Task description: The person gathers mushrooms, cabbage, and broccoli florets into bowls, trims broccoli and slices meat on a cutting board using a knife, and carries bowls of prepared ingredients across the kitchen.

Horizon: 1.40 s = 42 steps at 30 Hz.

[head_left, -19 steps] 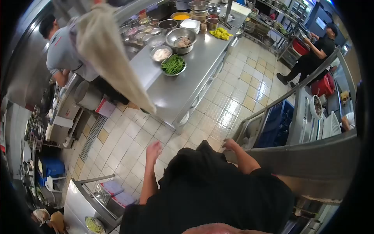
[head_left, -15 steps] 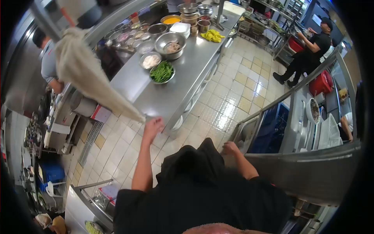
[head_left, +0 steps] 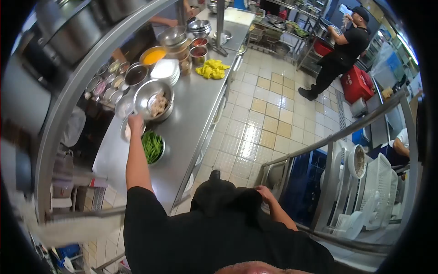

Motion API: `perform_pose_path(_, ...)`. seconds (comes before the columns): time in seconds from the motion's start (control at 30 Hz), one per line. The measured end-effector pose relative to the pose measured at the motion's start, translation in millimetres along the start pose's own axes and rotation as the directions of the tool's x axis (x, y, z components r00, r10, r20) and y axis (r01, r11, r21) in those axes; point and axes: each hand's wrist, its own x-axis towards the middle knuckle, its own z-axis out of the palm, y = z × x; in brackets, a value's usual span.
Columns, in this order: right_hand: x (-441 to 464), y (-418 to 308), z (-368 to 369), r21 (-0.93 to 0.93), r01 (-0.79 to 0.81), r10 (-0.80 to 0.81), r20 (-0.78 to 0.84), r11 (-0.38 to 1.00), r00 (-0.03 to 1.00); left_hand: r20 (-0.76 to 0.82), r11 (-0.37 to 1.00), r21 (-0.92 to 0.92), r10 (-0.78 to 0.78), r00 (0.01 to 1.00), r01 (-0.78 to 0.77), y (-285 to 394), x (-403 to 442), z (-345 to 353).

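Observation:
My left hand (head_left: 135, 122) reaches over the steel counter (head_left: 180, 150) to a small metal bowl (head_left: 126, 133) of white food. Its fingers are curled at the bowl's rim, and what they hold is hidden. Touching or nearly touching this bowl is a bowl of cut green vegetables (head_left: 153, 147). Just beyond sits a larger metal bowl (head_left: 154, 100) with pale, meat-like pieces in it. My right hand (head_left: 264, 194) is low by my side, at the edge of my black clothing. Its fingers look bent, and I cannot make out anything in them.
White containers (head_left: 165, 69), a yellow cloth (head_left: 212, 69) and a pot of orange liquid (head_left: 153, 55) stand farther along the counter. A metal rail (head_left: 315, 148) and dish rack run at my right. A co-worker in black (head_left: 344, 48) stands across the tiled floor (head_left: 253, 132).
I have come closer to the counter, and my left hand has moved from beside the hanging beige cloth to the small bowl. My right hand has drawn in to my clothing.

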Motion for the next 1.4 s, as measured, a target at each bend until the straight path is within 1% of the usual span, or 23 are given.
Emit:
perform_pose_path(0.07,16.4,15.3,-23.1,0.062,-0.102,0.102,0.003,0.993,0.995,0.07,0.987,0.063,-0.155,0.985,0.151,-47.6,60.8,27.0)
perform_pose_path(0.1,26.0,20.0,-34.5,0.095,-0.122,0.127,-0.042,0.988,0.991,0.027,0.964,0.251,-0.096,0.995,0.086,-13.7,38.3,16.3)
perform_pose_path(0.27,59.2,21.8,-87.9,0.41,-0.28,0.346,-0.095,0.868,0.933,-0.161,0.867,0.482,-0.054,0.985,0.126,25.3,20.6,15.9)
perform_pose_path(0.37,92.2,4.6,-116.8,0.241,-0.368,0.385,-0.028,0.898,0.922,-0.189,0.843,0.529,0.008,0.982,0.095,12.3,29.7,16.8)
perform_pose_path(0.43,157.6,33.4,-147.8,0.02,-0.273,0.268,0.122,0.962,0.956,-0.298,0.822,0.542,-0.005,0.955,0.174,25.7,24.8,19.4)
perform_pose_path(0.5,217.5,44.8,-180.0,-0.166,-0.062,0.096,0.204,0.984,0.974,-0.213,0.808,0.578,0.017,0.977,0.112,-10.9,50.1,11.3)
perform_pose_path(0.53,243.0,34.6,-196.6,-0.24,0.084,-0.031,0.217,0.967,0.976,-0.168,0.866,0.484,-0.049,0.985,0.126,-30.6,58.1,-3.0)
perform_pose_path(0.6,277.7,-16.2,-235.6,-0.192,0.108,-0.078,0.155,0.975,0.985,-0.065,0.949,0.262,-0.161,0.985,0.173,-50.2,58.1,-17.1)
perform_pose_path(0.67,293.4,-97.0,-268.1,0.081,-0.12,0.119,0.022,0.989,0.993,0.01,0.913,-0.193,-0.364,0.931,0.359,-12.5,21.2,-22.6)
perform_pose_path(0.7,314.4,-122.0,-292.1,0.041,-0.104,0.103,0.026,0.994,0.994,0.079,0.808,-0.405,-0.436,0.897,0.428,18.9,-2.2,-27.7)
perform_pose_path(0.8,378.4,-176.5,-339.0,-0.071,-0.05,0.052,0.027,0.996,0.998,0.074,0.658,-0.577,-0.547,0.834,0.483,76.0,-45.3,-33.3)
perform_pose_path(0.87,404.9,-206.6,-363.7,-0.083,0.031,-0.032,-0.013,0.996,0.999,0.109,0.652,-0.578,-0.535,0.838,0.491,87.5,-48.8,-56.1)
perform_pose_path(0.9,412.5,-219.4,-371.6,-0.009,0.033,-0.033,-0.012,0.999,0.999,0.132,0.641,-0.584,-0.531,0.837,0.498,86.8,-46.8,-64.1)
perform_pose_path(0.97,427.3,-249.9,-383.7,0.124,0.041,-0.04,-0.014,0.991,0.999,-0.058,0.677,-0.677,-0.441,0.895,0.29,84.9,-27.9,-70.9)
perform_pose_path(1.03,451.0,-262.5,-393.6,0.114,0.059,-0.071,0.1,0.992,0.993,-0.07,0.697,-0.655,-0.442,0.894,0.293,195.5,-23.9,-52.4)
perform_pose_path(1.1,470.3,-271.8,-395.9,0.151,-0.025,-0.004,0.185,0.988,0.983,0.045,0.659,-0.687,-0.383,0.922,0.308,175.1,39.3,-65.1)
perform_pose_path(1.17,512.9,-230.7,-404.2,-0.066,0.259,-0.228,0.306,0.964,0.924,-0.078,0.981,-0.182,0.057,0.995,-0.071,219.7,79.1,-22.9)
perform_pose_path(1.2,532.9,-219.4,-407.5,-0.151,0.401,-0.321,0.38,0.904,0.867,-0.134,0.96,0.093,0.273,0.953,-0.262,243.1,98.9,-1.4)
perform_pose_path(1.23,516.7,-242.5,-408.1,-0.01,0.153,-0.14,0.347,0.988,0.927,-0.014,0.789,0.496,0.425,0.905,-0.363,295.1,110.5,25.1)
perform_pose_path(1.27,485.7,-281.0,-405.5,0.139,-0.107,0.054,0.338,0.985,0.94,0.054,0.977,-0.12,0.182,0.982,-0.175,310.6,146.6,45.8)
perform_pose_path(1.3,498.3,-274.8,-409.7,0.018,-0.049,0.039,0.352,0.999,0.935,0.165,0.9,-0.434,0.123,0.979,-0.04,328.5,174.4,73.1)
perform_pose_path(1.33,504.7,-273.7,-415.6,0.153,-0.075,0.005,0.412,0.985,0.911,0.274,0.725,-0.673,0.061,0.96,0.146,346.6,202.2,100.5)
perform_pose_path(1.4,509.6,-278.1,-424.6,0.408,-0.158,-0.083,0.514,0.899,0.854,0.287,0.726,-0.674,0.09,0.954,0.135,379.1,234.1,159.8)
